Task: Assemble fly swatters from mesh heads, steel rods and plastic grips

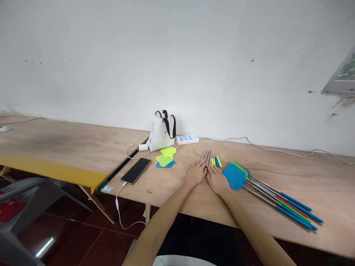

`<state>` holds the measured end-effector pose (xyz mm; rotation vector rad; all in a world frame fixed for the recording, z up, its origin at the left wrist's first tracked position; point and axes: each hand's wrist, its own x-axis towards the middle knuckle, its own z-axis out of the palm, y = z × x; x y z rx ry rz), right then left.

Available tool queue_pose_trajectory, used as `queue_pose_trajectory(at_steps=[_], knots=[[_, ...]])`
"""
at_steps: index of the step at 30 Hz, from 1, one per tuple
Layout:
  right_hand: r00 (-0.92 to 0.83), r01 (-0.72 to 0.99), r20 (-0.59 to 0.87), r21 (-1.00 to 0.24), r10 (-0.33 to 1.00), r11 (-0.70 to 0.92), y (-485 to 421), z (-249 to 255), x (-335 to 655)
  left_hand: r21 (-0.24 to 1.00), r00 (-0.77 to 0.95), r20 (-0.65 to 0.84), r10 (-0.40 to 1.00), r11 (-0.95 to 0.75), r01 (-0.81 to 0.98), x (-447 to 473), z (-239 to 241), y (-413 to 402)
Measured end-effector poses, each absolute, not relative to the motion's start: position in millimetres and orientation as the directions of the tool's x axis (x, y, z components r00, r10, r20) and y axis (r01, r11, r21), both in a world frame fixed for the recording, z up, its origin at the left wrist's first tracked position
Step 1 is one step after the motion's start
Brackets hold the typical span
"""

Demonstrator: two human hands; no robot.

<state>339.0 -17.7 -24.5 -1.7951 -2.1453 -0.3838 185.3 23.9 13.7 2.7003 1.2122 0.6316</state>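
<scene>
Person's bare left hand (197, 171) and bare right hand (217, 178) are resting side by side on the pale brown wooden tabletop (163, 184), backs up, fingers pointing forward, tips nearly meeting. Slim silver metal rods (208, 157) are lying in a loose fan just ahead of the fingertips, near ends running in at the hands. Whether the fingers are pinching a rod or only pressing down, cannot tell; their undersides are hidden. Short yellow-green and blue pieces (218, 162) are sitting ahead of the right hand, just right of the rods. Right of the grip, fly swatters with plastic mesh heads and metal shafts (281, 205) are lying stacked, handles pointing away. Left of the grip, loose yellow-green and blue plastic mesh heads (164, 160) are overlapping; farther left, a flat black phone (136, 171) is lying.
</scene>
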Motion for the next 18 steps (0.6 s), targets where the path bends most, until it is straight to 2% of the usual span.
queue_pose_trajectory(at_steps=[6, 11, 18], knots=[[-0.186, 0.971, 0.413, -0.061, 0.892, 0.231, -14.7, -28.8, 340.3, 0.278, 0.563, 0.297, 0.772, -0.633, 0.722, 171.1, 10.3, -2.9], [-0.159, 0.96, 0.434, -0.14, 0.887, 0.241, -13.1, -32.2, 339.9, 0.302, 0.54, 0.115, 0.834, -0.547, 0.781, 138.2, 17.2, -55.6], [-0.123, 0.947, 0.435, -0.216, 0.892, 0.236, -13.3, -31.2, 340.5, 0.326, 0.445, 0.005, 0.895, -0.422, 0.846, 102.2, 57.1, -101.3]])
